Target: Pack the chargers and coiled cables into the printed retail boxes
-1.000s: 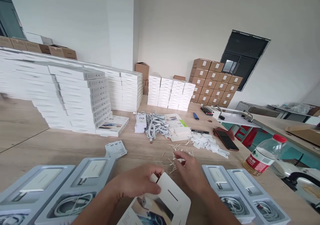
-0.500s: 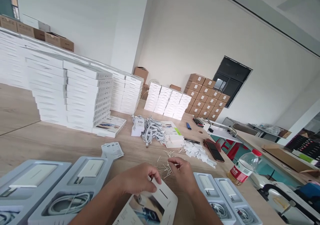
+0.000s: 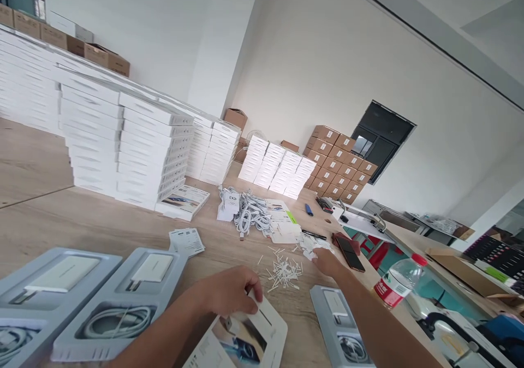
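Head view, and over at lower left sit two pale trays (image 3: 135, 297), each with a charger and a coiled cable. Bottom centre, the left hand (image 3: 232, 292) has thumb and fingers pinched on the top edge of a printed white package (image 3: 245, 342)! Small white sticks (image 3: 285, 270) lie mid-frame; right of them, the right hand (image 3: 326, 262) is at the white slips (image 3: 310, 243), fingers open or closed, cannot tell. Bottle (image 3: 399, 280) at lower right.
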Demonstrator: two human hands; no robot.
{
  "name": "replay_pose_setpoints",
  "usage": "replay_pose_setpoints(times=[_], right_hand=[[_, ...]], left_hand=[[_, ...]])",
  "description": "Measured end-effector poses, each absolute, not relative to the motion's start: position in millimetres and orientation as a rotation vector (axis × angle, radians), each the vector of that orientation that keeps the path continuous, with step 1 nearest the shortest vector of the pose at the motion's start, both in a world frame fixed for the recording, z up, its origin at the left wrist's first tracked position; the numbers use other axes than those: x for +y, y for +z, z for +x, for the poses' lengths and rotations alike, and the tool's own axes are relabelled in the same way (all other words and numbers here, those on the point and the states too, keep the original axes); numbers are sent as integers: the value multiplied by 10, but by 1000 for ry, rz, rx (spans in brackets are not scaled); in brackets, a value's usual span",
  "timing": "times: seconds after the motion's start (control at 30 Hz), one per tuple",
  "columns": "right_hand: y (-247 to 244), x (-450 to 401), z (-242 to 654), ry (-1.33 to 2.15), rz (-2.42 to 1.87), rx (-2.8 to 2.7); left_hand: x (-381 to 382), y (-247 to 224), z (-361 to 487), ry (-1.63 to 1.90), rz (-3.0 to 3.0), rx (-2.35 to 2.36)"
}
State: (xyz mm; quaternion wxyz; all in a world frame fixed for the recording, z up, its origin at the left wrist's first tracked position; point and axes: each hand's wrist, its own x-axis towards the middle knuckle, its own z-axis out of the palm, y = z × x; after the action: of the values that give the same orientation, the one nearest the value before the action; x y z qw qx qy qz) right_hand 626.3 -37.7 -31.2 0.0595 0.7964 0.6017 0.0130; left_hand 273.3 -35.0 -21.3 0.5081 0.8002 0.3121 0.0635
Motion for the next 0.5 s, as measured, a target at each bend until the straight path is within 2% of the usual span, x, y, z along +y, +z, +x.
replay_pose_setpoints(times=[0.3, 0.5], right_hand=[[-408, -455, 6215, 182, 2294, 1849], [-435, -462, 6287, 229, 2419, 1749]], left_hand=[[-313, -312, 2755, 168, 2001, 700], [-318, -263, 2738, 134, 1969, 719]])
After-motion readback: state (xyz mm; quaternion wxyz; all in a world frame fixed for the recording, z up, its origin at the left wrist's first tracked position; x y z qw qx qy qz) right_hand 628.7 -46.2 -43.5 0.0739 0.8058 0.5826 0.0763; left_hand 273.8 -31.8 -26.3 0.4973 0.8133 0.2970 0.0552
